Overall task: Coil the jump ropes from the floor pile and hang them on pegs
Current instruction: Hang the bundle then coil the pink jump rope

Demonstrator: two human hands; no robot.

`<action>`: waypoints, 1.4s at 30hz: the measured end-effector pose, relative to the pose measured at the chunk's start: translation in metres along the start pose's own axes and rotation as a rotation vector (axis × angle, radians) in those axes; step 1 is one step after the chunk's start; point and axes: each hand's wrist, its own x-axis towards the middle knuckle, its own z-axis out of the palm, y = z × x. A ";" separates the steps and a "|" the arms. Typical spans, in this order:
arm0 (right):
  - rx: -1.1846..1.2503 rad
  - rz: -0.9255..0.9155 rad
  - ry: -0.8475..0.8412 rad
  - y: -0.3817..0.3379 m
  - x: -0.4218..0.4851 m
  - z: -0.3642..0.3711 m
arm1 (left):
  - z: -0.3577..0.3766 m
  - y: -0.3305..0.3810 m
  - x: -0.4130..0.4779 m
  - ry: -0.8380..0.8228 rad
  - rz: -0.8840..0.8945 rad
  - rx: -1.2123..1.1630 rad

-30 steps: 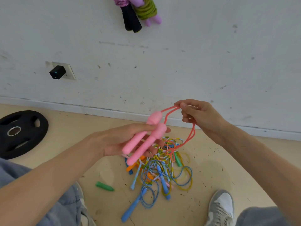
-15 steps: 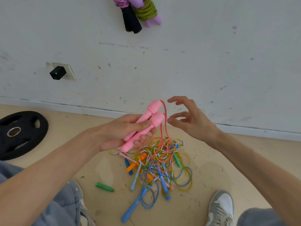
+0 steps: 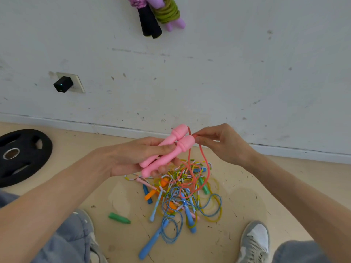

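Note:
My left hand [image 3: 133, 158] grips the two pink handles [image 3: 171, 149] of a jump rope side by side, heads pointing up and right. Its red cord [image 3: 206, 168] hangs from the handle tops in loops down toward the pile. My right hand [image 3: 222, 143] pinches that cord just beside the handle heads. On the floor below lies a tangled pile of jump ropes [image 3: 182, 198] in blue, yellow, orange and green. High on the wall hang two coiled ropes, one with black handles [image 3: 149, 23] and one green with purple handles [image 3: 171, 14].
A black weight plate [image 3: 20, 156] lies on the floor at left. A black plug [image 3: 63, 84] sits in a wall socket. A loose green handle [image 3: 118, 218] lies left of the pile. My shoes [image 3: 254, 242] and knees frame the pile.
My right hand let go of the cord and opened half a second ago, then came back and now pinches the cord by the handle heads. The left hand tilted the handles more upright.

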 end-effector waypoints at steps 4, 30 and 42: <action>0.000 0.045 0.010 0.000 0.001 -0.002 | -0.001 -0.002 0.003 -0.022 0.010 -0.056; 0.328 0.178 0.155 -0.026 -0.021 0.025 | 0.033 -0.013 0.009 0.020 0.013 0.012; 0.374 0.327 0.019 0.016 -0.054 0.055 | 0.006 -0.004 0.001 0.384 0.173 -0.268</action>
